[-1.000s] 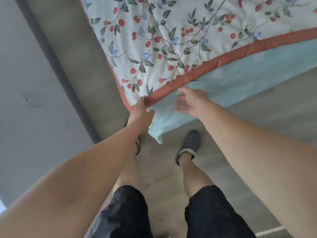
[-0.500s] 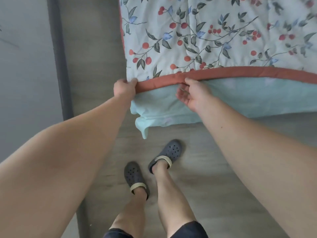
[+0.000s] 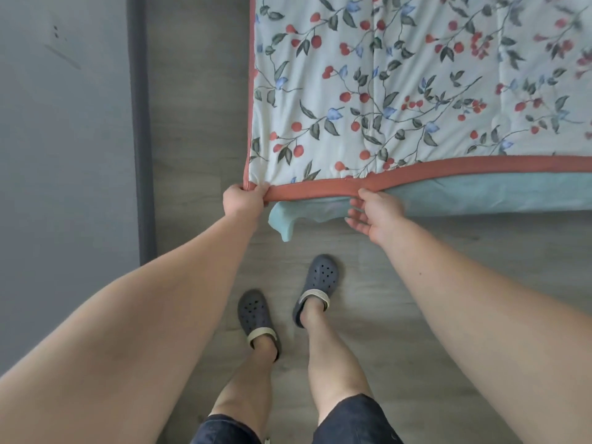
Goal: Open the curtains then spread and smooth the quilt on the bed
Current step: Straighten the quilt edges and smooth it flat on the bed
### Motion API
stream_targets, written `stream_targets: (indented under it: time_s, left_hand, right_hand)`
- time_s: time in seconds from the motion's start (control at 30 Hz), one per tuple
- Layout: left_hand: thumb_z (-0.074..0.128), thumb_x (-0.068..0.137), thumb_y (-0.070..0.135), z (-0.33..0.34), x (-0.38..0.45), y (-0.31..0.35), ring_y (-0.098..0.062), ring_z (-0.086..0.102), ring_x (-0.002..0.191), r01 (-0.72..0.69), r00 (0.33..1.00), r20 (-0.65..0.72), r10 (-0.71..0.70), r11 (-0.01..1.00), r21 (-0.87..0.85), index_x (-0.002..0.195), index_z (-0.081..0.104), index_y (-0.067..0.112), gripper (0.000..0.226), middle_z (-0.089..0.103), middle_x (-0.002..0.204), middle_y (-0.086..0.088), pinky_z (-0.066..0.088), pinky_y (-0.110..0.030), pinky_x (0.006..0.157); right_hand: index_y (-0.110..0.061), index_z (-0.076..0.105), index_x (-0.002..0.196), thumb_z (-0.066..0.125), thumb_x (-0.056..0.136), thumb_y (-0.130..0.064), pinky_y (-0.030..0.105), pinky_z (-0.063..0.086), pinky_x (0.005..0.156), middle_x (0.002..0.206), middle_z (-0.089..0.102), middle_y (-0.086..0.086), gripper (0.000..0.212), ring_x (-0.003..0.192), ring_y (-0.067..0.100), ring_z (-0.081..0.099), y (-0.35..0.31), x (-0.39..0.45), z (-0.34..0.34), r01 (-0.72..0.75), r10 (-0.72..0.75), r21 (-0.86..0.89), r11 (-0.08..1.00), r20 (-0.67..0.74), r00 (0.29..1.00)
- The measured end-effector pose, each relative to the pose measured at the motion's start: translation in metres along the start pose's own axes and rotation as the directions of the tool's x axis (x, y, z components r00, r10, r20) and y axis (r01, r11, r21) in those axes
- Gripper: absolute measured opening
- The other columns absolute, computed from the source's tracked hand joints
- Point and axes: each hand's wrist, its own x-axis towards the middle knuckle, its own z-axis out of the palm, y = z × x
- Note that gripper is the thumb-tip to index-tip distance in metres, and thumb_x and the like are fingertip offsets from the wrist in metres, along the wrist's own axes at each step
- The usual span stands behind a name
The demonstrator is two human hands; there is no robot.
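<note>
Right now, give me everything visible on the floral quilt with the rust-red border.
The floral quilt with the rust-red border is pale fabric, stitched in panels, printed with red berries and green and blue leaves. It lies spread flat over the bed, its near left corner in view. The left hand grips that corner by the border; the right hand pinches the near border farther along. A light teal sheet hangs below the edge. The quilt's far end is out of frame.

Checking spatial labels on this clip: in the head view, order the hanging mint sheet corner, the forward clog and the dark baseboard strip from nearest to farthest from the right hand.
From the right hand:
1. Mint sheet corner, just to its left, below the quilt's edge.
2. Forward clog, on the floor below it.
3. Dark baseboard strip, far left along the wall.
</note>
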Motion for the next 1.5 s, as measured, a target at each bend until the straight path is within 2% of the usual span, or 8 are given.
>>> stream_targets:
  time_s: [0.17, 0.33, 0.43, 0.53, 0.63, 0.83, 1.1, 1.5]
  left_hand:
    - [0.083, 0.088, 0.015, 0.004, 0.008, -0.009, -0.015, 0.068, 0.069, 0.153, 0.988, 0.064, -0.139, 0.929, -0.337, 0.096, 0.07, 0.012, 0.015, 0.074, 0.098, -0.007, 0.061, -0.028, 0.068]
    - [0.088, 0.08, 0.023, 0.012, 0.018, -0.03, -0.018, 0.076, 0.082, 0.161, 0.976, -0.051, -0.211, 0.864, -0.477, 0.148, 0.046, 0.008, 0.081, 0.071, 0.122, -0.012, 0.065, -0.03, 0.074]
    - [0.077, 0.072, 0.039, 0.014, 0.013, -0.043, -0.026, 0.073, 0.104, 0.277, 0.928, -0.12, -0.354, 0.867, -0.415, 0.141, 0.045, 0.011, 0.081, 0.069, 0.127, -0.009, 0.058, -0.036, 0.084]
    - [0.063, 0.078, 0.035, 0.032, -0.019, -0.037, -0.024, 0.061, 0.076, 0.279, 0.931, -0.129, -0.342, 0.893, -0.353, 0.117, 0.054, 0.009, 0.048, 0.066, 0.1, -0.005, 0.049, -0.033, 0.069]
    - [0.059, 0.096, 0.021, 0.082, -0.068, -0.021, -0.018, 0.056, 0.057, 0.277, 0.961, 0.109, -0.255, 0.908, -0.315, 0.096, 0.06, 0.014, 0.007, 0.063, 0.079, -0.002, 0.039, -0.026, 0.051]
    - [0.059, 0.106, 0.028, 0.213, -0.13, 0.007, -0.021, 0.075, 0.087, 0.461, 0.844, 0.457, -0.282, 0.817, -0.347, 0.126, 0.062, 0.001, 0.033, 0.074, 0.11, -0.01, 0.061, -0.03, 0.068]
    - [0.072, 0.099, 0.025, 0.286, -0.134, 0.029, -0.015, 0.073, 0.061, 0.363, 0.932, 0.196, -0.306, 0.761, -0.537, 0.107, 0.07, 0.006, 0.021, 0.074, 0.082, -0.007, 0.059, -0.026, 0.054]
    - [0.049, 0.097, 0.011, 0.25, -0.14, -0.024, -0.023, 0.052, 0.06, 0.215, 0.921, -0.168, -0.351, 0.818, -0.533, 0.096, 0.057, 0.009, 0.008, 0.063, 0.079, -0.014, 0.04, -0.022, 0.05]
  right_hand:
    - [-0.015, 0.066, 0.11, 0.067, 0.104, -0.024, 0.038, 0.066, 0.074, 0.111, 0.075, 0.009, 0.011, 0.092, 0.023, 0.071, -0.012, 0.014, -0.007, -0.005, 0.001, 0.089, 0.996, 0.051, 0.999]
    - [-0.019, 0.067, 0.112, 0.064, 0.106, -0.026, 0.033, 0.063, 0.059, 0.101, 0.075, 0.006, 0.01, 0.078, 0.02, 0.07, -0.007, 0.025, -0.009, -0.017, 0.018, 0.032, 0.999, -0.025, 1.0]
    - [-0.016, 0.068, 0.11, 0.063, 0.106, -0.027, 0.035, 0.064, 0.062, 0.097, 0.074, 0.006, 0.012, 0.076, 0.021, 0.069, -0.003, 0.019, -0.012, -0.033, 0.034, 0.033, 0.999, -0.016, 0.999]
    - [-0.009, 0.067, 0.105, 0.06, 0.105, -0.026, 0.035, 0.062, 0.06, 0.096, 0.073, 0.009, 0.019, 0.077, 0.025, 0.07, -0.011, 0.016, -0.027, -0.063, 0.06, 0.073, 0.995, 0.04, 0.997]
    - [-0.003, 0.065, 0.119, 0.062, 0.104, -0.028, 0.031, 0.061, 0.055, 0.104, 0.073, 0.013, 0.03, 0.082, 0.023, 0.072, -0.026, 0.03, -0.06, -0.061, 0.055, 0.198, 0.978, 0.036, 0.998]
    - [0.004, 0.065, 0.117, 0.07, 0.101, -0.019, 0.031, 0.063, 0.058, 0.105, 0.074, 0.021, 0.029, 0.078, 0.026, 0.075, -0.076, 0.08, -0.15, -0.045, 0.062, 0.401, 0.915, -0.03, 0.998]
    - [-0.009, 0.07, 0.104, 0.072, 0.1, -0.021, 0.021, 0.047, 0.042, 0.078, 0.07, 0.007, 0.013, 0.046, 0.012, 0.062, -0.114, 0.125, -0.22, -0.099, 0.091, 0.283, 0.954, 0.041, 0.995]
    - [-0.015, 0.066, 0.087, 0.063, 0.1, -0.038, 0.026, 0.053, 0.044, 0.073, 0.07, 0.005, 0.027, 0.052, 0.016, 0.061, -0.045, 0.118, -0.225, 0.005, -0.002, -0.087, 0.996, 0.041, 0.999]
